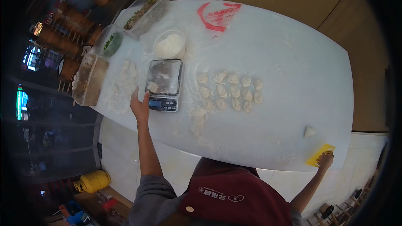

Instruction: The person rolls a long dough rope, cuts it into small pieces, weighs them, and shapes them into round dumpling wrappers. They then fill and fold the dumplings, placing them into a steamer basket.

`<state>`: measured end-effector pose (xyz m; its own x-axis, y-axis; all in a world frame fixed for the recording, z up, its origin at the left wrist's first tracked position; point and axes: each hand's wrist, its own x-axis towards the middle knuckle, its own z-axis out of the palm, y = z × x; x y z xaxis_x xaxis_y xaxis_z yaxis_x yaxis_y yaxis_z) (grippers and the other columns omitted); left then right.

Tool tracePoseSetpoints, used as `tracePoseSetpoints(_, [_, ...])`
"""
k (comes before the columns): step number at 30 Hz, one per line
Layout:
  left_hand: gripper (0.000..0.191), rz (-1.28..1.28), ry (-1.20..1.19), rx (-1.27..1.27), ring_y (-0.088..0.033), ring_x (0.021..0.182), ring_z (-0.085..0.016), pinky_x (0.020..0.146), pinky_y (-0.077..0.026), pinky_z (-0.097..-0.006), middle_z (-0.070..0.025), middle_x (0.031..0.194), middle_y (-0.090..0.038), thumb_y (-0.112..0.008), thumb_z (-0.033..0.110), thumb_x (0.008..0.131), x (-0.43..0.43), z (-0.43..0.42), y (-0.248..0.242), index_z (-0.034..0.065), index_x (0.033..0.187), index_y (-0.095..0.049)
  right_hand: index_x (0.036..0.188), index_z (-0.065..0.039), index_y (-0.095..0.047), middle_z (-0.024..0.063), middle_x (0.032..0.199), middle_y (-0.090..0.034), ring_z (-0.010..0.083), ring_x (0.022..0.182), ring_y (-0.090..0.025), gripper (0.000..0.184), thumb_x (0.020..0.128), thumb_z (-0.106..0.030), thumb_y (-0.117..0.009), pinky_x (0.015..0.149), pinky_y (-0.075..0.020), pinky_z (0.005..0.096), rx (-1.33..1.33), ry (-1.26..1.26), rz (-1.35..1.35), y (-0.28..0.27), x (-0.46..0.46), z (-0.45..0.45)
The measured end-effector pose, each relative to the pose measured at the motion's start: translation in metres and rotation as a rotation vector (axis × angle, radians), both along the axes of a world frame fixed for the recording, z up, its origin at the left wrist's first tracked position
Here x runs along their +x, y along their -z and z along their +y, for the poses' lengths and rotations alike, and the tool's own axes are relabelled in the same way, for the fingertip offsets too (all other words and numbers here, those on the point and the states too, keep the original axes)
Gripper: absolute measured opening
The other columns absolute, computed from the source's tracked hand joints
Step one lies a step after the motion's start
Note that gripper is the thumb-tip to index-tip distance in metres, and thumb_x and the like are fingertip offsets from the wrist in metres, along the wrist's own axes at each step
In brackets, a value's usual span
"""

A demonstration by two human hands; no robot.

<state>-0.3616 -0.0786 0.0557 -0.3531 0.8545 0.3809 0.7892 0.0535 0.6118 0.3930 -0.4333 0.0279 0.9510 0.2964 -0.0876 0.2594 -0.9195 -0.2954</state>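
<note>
At the near left corner of a digital kitchen scale [165, 77], my left hand [140, 105] has its thumb and fingers apart. A small dough piece [153, 87] lies on the weighing plate, close by the thumb tip. My right hand [326, 159] grips a yellow dough scraper [319, 156] at the table's near right corner. Beyond the scraper sits a lone wedge of dough [309, 131]. Several dough pieces [234, 91] stand in three rough rows right of the scale. Loose flour [124, 84] is spread left of it.
Behind the scale stands a tub of white flour [170, 46]. Along the left edge are a clear bin of filling [146, 14], a bowl of chopped greens [110, 41] and a smeared plastic bin [91, 80]. A red-printed plastic bag [219, 15] lies at the far edge of the white table [298, 69].
</note>
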Motion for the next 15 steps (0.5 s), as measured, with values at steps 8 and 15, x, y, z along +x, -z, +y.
tracePoseSetpoints(8, [0.030,-0.009,0.164,-0.086,-0.062,0.086,-0.018,0.075,-0.051,-0.0303,-0.0089,0.098,-0.064,-0.069,0.006,0.084,0.063,0.023,0.003,0.0010,0.113,-0.064,0.099,-0.002,-0.062,0.0162,0.079,-0.068,0.0283,0.063,-0.068,0.020,0.081,-0.009,-0.057,0.052,-0.0565,0.0385,0.135,0.097,0.104,-0.031,-0.036,0.028])
tracePoseSetpoints(15, [0.025,-0.660,1.008,-0.527,-0.060,0.097,-0.016,0.080,-0.051,-0.0276,-0.0055,0.102,-0.066,-0.067,-0.001,0.082,0.299,-0.073,0.013,0.0038,0.106,-0.065,0.106,-0.003,-0.060,0.0158,0.077,-0.068,0.0281,0.063,-0.068,0.025,0.083,-0.010,-0.055,0.061,-0.0550,0.0375,0.105,0.096,0.158,-0.041,-0.046,0.037])
